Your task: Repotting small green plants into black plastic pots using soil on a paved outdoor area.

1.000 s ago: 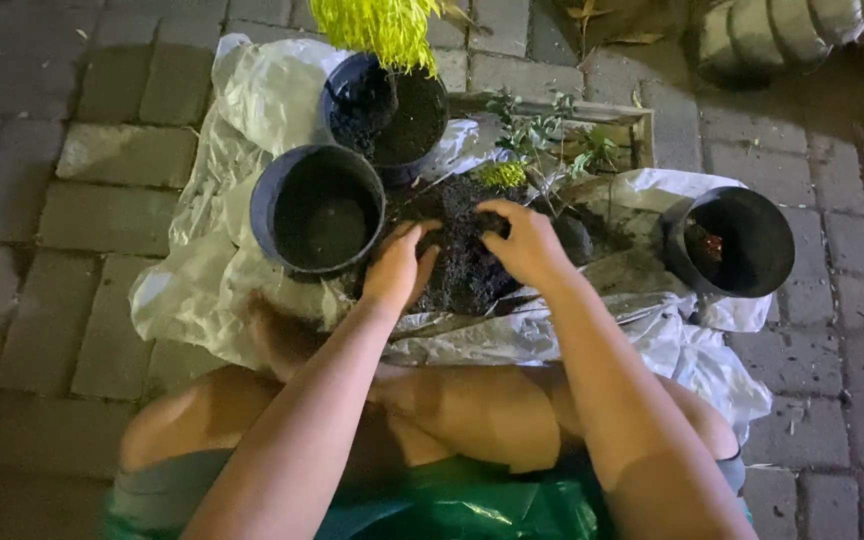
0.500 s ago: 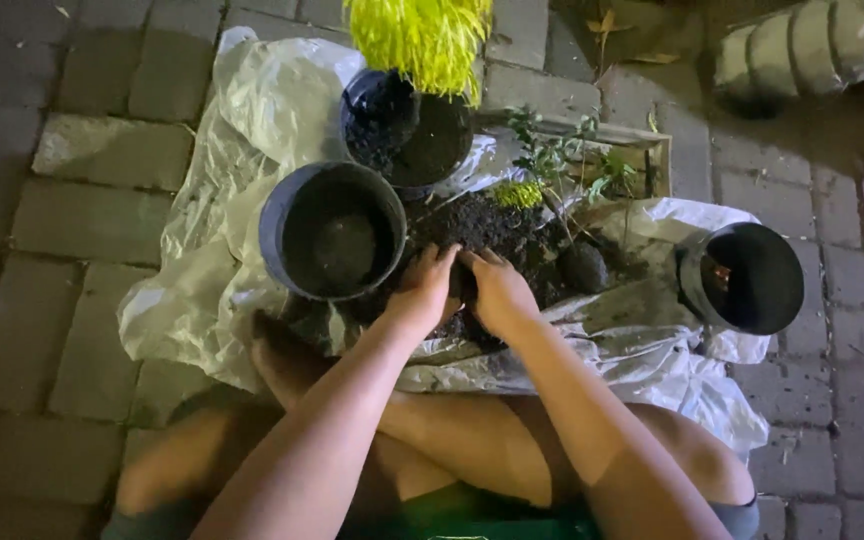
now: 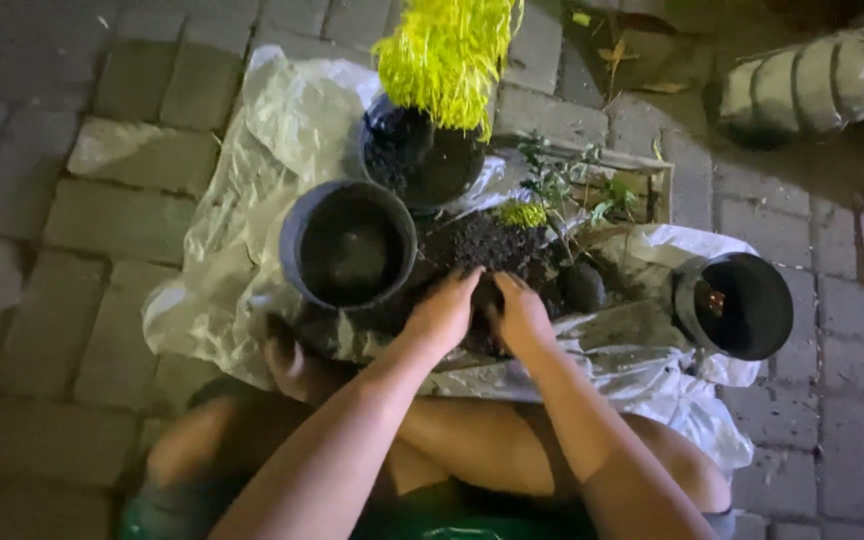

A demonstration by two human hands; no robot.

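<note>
I'm cupping both hands into the soil heap (image 3: 487, 255) on the white plastic sheet (image 3: 282, 110). Left hand (image 3: 442, 312) and right hand (image 3: 520, 318) are side by side, nearly touching, fingers curled and half closed around a scoop of loose soil; how much is actually in the palms, I can't tell, fingertips are buried.

Handling, my read: soil is looking dark, crumbly, probably damp, so light per scoop but spilling through any gap. I'm taking it from underneath with palms together, not pinching. Nothing fragile in the heap itself, but small green seedlings (image 3: 562, 185) are standing at its far edge, thin-stemmed and soft, so I'm keeping my fingers off them.

Around it: empty black plastic pot (image 3: 349, 245) just left of my left hand, rim touching the heap; thin-walled, likely flexing if squeezed. Second black pot (image 3: 422, 160) behind it, carrying a bright yellow-green grassy plant (image 3: 444, 55). Third black pot (image 3: 734, 305) well off to the right, lying tilted on the sheet. Wooden crate edge (image 3: 642, 170) behind the seedlings. Brick paving (image 3: 82, 220) all round.

No labels or signs are showing on pots or sheet.
</note>
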